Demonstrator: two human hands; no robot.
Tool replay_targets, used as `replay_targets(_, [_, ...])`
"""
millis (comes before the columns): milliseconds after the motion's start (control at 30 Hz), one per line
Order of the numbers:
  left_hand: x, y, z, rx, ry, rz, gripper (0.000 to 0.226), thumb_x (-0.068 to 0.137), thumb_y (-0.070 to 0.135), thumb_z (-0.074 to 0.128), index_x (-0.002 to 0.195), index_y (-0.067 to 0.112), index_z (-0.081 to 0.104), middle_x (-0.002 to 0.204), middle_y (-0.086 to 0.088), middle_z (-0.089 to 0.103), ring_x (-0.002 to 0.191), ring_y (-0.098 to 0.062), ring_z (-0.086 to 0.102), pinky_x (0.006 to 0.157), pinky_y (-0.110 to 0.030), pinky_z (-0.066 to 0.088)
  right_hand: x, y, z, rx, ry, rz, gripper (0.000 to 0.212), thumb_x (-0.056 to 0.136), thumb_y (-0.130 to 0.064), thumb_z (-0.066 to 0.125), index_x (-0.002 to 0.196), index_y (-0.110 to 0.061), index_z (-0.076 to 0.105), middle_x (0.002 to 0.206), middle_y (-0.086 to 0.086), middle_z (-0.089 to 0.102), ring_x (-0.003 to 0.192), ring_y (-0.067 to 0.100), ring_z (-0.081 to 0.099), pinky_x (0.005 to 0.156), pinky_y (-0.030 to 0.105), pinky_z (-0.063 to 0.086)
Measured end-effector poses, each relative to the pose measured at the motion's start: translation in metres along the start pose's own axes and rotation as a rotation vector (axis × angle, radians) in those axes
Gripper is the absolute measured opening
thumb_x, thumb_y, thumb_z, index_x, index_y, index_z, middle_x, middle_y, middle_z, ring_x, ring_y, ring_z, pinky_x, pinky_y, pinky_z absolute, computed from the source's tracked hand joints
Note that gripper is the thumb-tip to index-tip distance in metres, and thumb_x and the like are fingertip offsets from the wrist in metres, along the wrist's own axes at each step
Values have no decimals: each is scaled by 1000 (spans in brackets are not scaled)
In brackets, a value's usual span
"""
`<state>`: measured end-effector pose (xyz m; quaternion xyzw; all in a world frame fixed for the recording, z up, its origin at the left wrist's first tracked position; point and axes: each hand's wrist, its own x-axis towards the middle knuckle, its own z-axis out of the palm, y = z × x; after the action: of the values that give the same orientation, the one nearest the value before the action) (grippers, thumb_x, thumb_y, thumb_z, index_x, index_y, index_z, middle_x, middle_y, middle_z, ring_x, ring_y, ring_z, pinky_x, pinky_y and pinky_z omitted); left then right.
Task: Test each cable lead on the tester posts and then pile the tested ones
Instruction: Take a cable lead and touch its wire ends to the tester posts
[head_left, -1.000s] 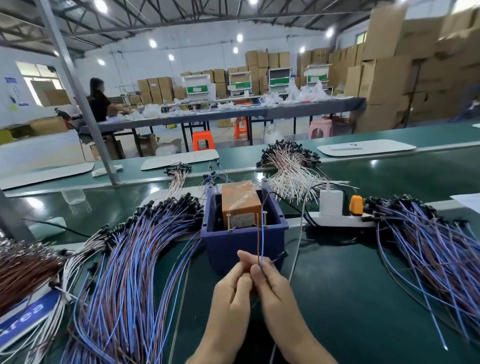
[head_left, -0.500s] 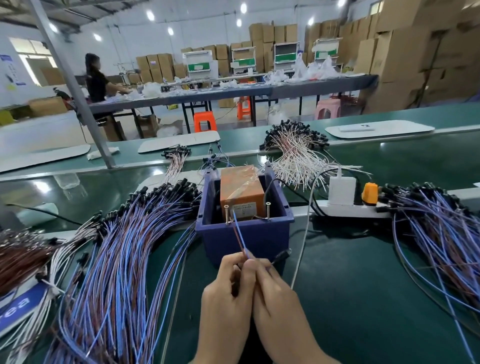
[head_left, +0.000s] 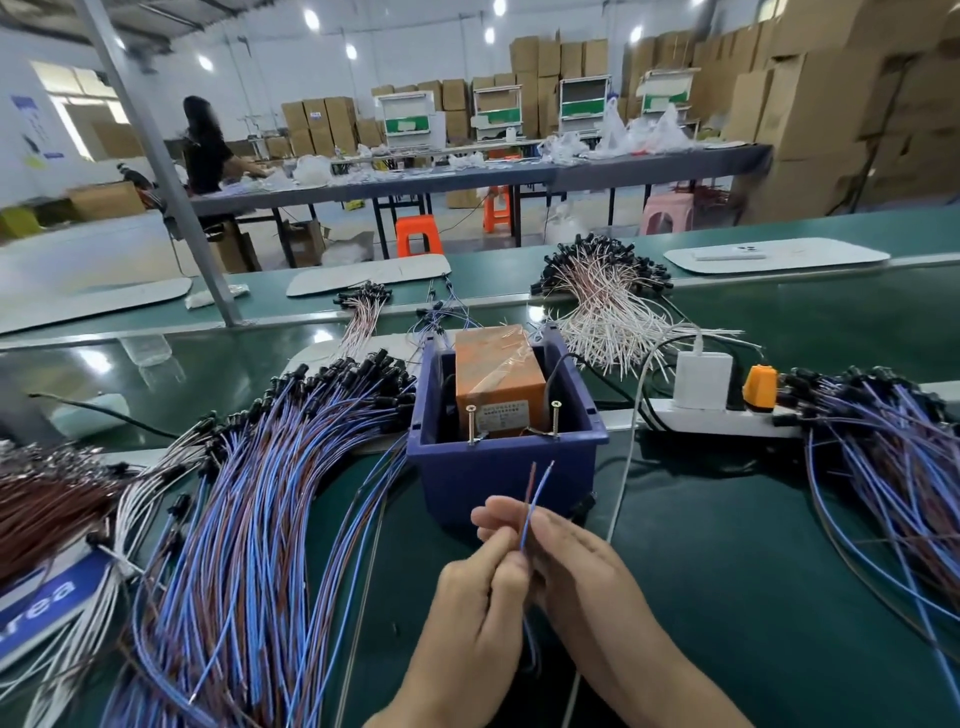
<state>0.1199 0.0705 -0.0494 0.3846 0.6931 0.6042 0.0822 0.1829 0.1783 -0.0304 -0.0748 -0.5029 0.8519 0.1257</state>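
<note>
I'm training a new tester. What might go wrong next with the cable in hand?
The cable tips stand closer together than the tester posts, so both might touch one post and misread. The left pile and right pile look alike; the tested cable might join the wrong one.

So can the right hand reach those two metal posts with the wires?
Probably yes. The right hand pinches the cable lead just in front of the tester posts, and nothing stands between its tips and them.

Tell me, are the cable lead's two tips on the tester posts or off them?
Off. Tips of the cable lead end short of the posts, in front of the blue bin.
</note>
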Motion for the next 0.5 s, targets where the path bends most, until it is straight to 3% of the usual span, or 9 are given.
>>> replay_targets(100, [0, 7, -2, -124, -18, -35, 29, 89, 38, 41, 79, 28, 66, 60, 6, 46, 58, -9, 40, 55, -27, 35, -1, -2, 2, 61, -41, 35, 36, 96, -29, 47, 113, -15, 76, 128, 10, 69, 119, 22, 65, 81, 28, 57])
replay_targets(233, [4, 10, -3, -216, -5, -87, 34, 86, 41, 43, 94, 25, 72, 60, 5, 45, 58, -10, 41, 54, -28, 35, 2, -3, 3, 21, -7, -14, 30, 94, -26, 53, 106, -16, 78, 127, 9, 70, 104, 22, 69, 66, 27, 55])
replay_targets(400, [6, 6, 1, 60, 115, 13, 19, 87, 50, 51, 87, 32, 56, 65, -2, 59, 53, -12, 53, 48, -31, 43, 8, -1, -6, -38, 81, -52, 28, 84, -33, 67, 103, -16, 79, 120, 9, 73, 112, 23, 70, 85, 27, 58])
replay_targets(500, [7, 3, 2, 171, 199, 30, 16, 84, 55, 53, 89, 41, 49, 83, 14, 69, 67, -8, 67, 58, -18, 51, 11, -1, -9, -72, 149, -73, 26, 79, -33, 69, 96, -18, 81, 108, 10, 76, 103, 23, 73, 81, 25, 58])
